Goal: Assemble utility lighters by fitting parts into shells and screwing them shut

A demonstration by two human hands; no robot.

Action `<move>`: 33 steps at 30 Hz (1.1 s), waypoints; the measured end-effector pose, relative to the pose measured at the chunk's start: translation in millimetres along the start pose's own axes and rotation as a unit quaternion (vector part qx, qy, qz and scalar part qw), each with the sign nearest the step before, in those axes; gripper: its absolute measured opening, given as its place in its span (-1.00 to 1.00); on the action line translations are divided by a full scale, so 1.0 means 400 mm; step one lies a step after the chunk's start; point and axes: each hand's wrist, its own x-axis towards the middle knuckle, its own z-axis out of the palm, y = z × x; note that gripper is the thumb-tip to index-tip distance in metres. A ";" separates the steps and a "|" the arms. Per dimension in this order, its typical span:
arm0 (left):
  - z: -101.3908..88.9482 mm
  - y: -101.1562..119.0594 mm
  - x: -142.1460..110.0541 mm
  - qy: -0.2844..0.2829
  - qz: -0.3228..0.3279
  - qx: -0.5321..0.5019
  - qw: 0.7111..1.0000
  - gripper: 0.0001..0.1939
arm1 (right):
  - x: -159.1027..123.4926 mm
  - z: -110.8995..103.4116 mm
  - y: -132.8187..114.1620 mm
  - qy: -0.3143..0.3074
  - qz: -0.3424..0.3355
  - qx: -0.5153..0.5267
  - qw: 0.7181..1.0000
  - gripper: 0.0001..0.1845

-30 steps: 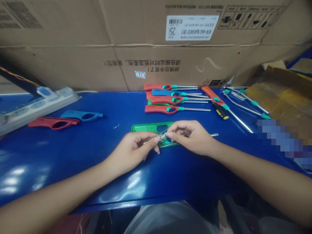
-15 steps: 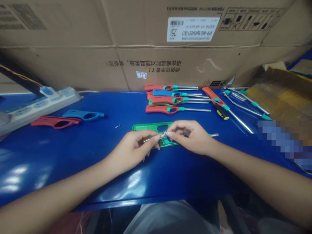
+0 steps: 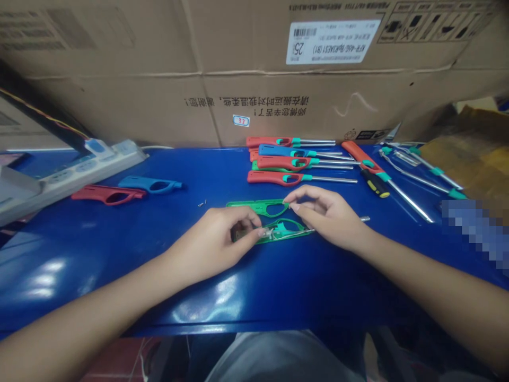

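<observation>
Two halves of an opened green gas lighter lie on the blue table. The upper casing half (image 3: pixel 271 209) is a bare shell. In the lower half (image 3: pixel 284 228) sit a teal trigger, pale wires and inner parts, with a metal tube running right beneath my right hand. My left hand (image 3: pixel 222 236) curls over the left end of the lower half, thumb and index finger closed on it at the inner parts. My right hand (image 3: pixel 330 217) has thumb and index finger pinched together at the right end of the upper casing half; what they hold, if anything, is too small to make out.
Several assembled lighters (image 3: pixel 284 162) in red, blue and green lie behind. A black-yellow screwdriver (image 3: pixel 374 183) rests right of them, near loose metal tubes (image 3: pixel 427 170). Red (image 3: pixel 107 195) and blue (image 3: pixel 153 184) handles, tiny screws (image 3: pixel 202 203) and a power strip (image 3: pixel 79 172) are left. A cardboard box (image 3: pixel 159 85) stands behind.
Both hands have moved apart. The small metal-and-white part between the fingertips is lowered into the lower green half. My right hand has gone up to the upper shell. The view has shifted slightly.
</observation>
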 end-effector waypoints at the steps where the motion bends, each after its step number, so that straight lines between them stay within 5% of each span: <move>1: 0.000 -0.001 0.000 -0.004 0.004 0.014 1.000 -0.82 | 0.000 0.000 0.000 0.001 0.000 0.002 1.000 -0.74; 21: -0.015 -0.006 -0.001 -0.035 0.061 0.126 0.990 -0.87 | -0.002 0.002 -0.009 0.007 -0.014 -0.009 1.000 -0.74; 33: -0.019 -0.006 -0.006 -0.037 0.082 0.102 0.991 -0.80 | -0.007 0.002 -0.006 0.001 -0.048 -0.069 0.996 -0.81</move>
